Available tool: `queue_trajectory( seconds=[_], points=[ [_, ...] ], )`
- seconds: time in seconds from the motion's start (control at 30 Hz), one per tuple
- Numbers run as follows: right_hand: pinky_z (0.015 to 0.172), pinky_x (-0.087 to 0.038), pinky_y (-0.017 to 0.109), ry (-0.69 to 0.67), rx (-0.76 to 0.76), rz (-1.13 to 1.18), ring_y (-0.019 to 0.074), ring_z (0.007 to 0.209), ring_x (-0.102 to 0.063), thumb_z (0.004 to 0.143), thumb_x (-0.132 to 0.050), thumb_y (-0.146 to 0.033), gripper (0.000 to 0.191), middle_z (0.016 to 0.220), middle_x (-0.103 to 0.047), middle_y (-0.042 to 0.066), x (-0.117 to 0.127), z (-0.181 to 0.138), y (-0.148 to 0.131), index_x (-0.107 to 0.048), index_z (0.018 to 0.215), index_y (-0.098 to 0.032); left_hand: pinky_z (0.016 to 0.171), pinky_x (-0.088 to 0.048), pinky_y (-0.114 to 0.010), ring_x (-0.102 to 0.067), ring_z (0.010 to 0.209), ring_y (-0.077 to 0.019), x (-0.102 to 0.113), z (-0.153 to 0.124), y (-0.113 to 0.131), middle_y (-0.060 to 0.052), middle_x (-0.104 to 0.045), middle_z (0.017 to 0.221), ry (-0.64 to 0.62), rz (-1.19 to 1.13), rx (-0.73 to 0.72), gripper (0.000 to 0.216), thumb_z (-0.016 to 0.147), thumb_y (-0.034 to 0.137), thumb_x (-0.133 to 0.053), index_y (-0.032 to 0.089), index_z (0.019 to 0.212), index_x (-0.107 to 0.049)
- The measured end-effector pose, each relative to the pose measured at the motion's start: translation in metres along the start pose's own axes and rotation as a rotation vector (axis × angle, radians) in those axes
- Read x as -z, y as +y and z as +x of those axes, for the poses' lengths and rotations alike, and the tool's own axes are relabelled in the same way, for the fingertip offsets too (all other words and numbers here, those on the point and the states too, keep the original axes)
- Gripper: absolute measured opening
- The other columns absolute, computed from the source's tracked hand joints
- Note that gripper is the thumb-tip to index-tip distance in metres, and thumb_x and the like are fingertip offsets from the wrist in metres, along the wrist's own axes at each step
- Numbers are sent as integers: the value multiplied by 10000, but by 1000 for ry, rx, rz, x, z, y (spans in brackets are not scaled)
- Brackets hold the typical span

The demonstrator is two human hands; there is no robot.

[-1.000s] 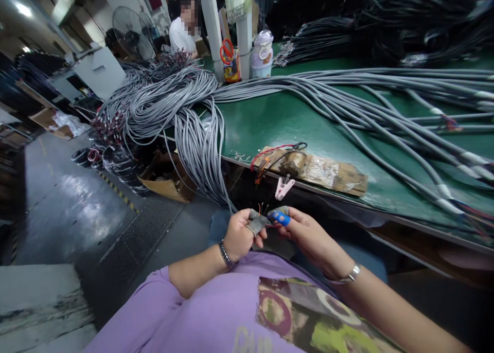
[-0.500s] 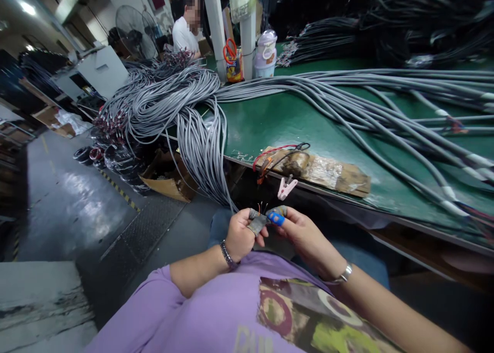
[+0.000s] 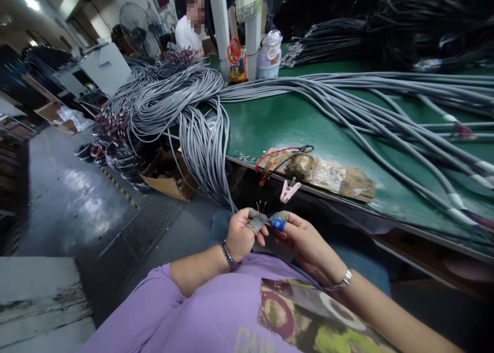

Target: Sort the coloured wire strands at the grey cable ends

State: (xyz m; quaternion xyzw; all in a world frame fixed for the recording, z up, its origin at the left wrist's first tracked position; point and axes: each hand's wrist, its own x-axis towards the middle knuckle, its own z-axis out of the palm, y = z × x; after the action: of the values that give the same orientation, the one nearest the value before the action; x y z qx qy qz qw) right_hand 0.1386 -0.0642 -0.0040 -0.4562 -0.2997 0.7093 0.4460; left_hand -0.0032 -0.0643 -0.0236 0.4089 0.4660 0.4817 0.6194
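Note:
My left hand point(image 3: 242, 233), with grey tape round its thumb and a finger, is closed on the end of a grey cable. Thin wires point(image 3: 261, 207), one of them orange, stick up above its fingertips. Close beside it, my right hand point(image 3: 299, 234) pinches the wires with its fingertips; a blue cover wraps its thumb and grey tape a finger. The grip itself is partly hidden by the fingers. Grey cables point(image 3: 204, 152) hang in a thick bundle over the bench edge down to my left hand.
On the green bench point(image 3: 266, 121) lie more grey cables point(image 3: 347, 101). At its front edge are a taped cardboard strip point(image 3: 328, 175) and a pink clip point(image 3: 289, 191). Red scissors point(image 3: 233, 50) and a lilac cup point(image 3: 270, 54) stand by the post. A person point(image 3: 189, 31) sits behind; a cardboard box point(image 3: 170, 175) is below.
My right hand has shifted slightly right, opening a small gap from the left fingertips. My left hand stays in place. The whole bench view has moved a little rightward.

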Motion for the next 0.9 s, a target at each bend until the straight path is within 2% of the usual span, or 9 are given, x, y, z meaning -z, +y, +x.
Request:
queue_trajectory(
  seconds=[0.13, 0.23, 0.47, 0.57, 0.7, 0.8, 0.9],
  points=[
    [522, -312, 251, 24, 18, -15, 95, 514, -385, 537, -849, -419, 360, 513, -492, -35, 1, 1, 4, -589, 591, -176, 315, -213, -167, -462, 324, -54, -2, 3, 3, 20, -592, 540, 53, -52, 51, 318, 739, 438, -670, 155, 705, -529],
    [517, -295, 248, 23, 37, -18, 94, 520, -380, 534, -854, -404, 349, 530, -502, -32, 1, 1, 5, -597, 596, -175, 315, -195, -165, -460, 319, -54, -4, 3, 6, 19, -586, 523, 73, -76, 64, 334, 726, 444, -680, 153, 690, -521],
    [509, -323, 239, -107, 31, -82, 93, 527, -392, 547, -857, -381, 313, 554, -522, -25, 14, 0, 8, -628, 603, -174, 309, -195, -167, -434, 304, -50, -4, 3, 16, 27, -568, 493, 51, -79, 80, 395, 670, 493, -721, 150, 671, -525],
    [535, -400, 246, -125, 23, 7, 104, 540, -430, 617, -825, -433, 305, 573, -526, -18, 29, 6, 6, -659, 660, -181, 299, -192, -170, -436, 296, -57, 0, 5, 25, 24, -564, 480, -46, -68, 135, 433, 634, 521, -743, 154, 640, -513],
    [571, -481, 251, -46, 21, 181, 115, 580, -512, 640, -755, -613, 443, 732, -629, 22, 41, 24, -6, -709, 774, -194, 279, -205, -170, -424, 279, -60, 6, 12, 35, 22, -574, 478, -280, -60, 256, 431, 615, 494, -780, 155, 660, -518],
    [594, -503, 244, -91, 0, 229, 122, 618, -565, 666, -697, -674, 498, 782, -665, 34, 38, 36, -19, -720, 817, -200, 272, -226, -169, -417, 271, -59, 5, 20, 37, 23, -571, 468, -407, -60, 315, 439, 600, 490, -799, 149, 678, -532],
    [601, -507, 243, -124, 16, 243, 123, 630, -581, 711, -689, -636, 456, 745, -660, 22, 29, 43, -28, -718, 824, -196, 261, -222, -173, -401, 260, -62, 1, 30, 38, 20, -559, 448, -488, -83, 347, 460, 572, 495, -813, 148, 666, -527]
  ],
)
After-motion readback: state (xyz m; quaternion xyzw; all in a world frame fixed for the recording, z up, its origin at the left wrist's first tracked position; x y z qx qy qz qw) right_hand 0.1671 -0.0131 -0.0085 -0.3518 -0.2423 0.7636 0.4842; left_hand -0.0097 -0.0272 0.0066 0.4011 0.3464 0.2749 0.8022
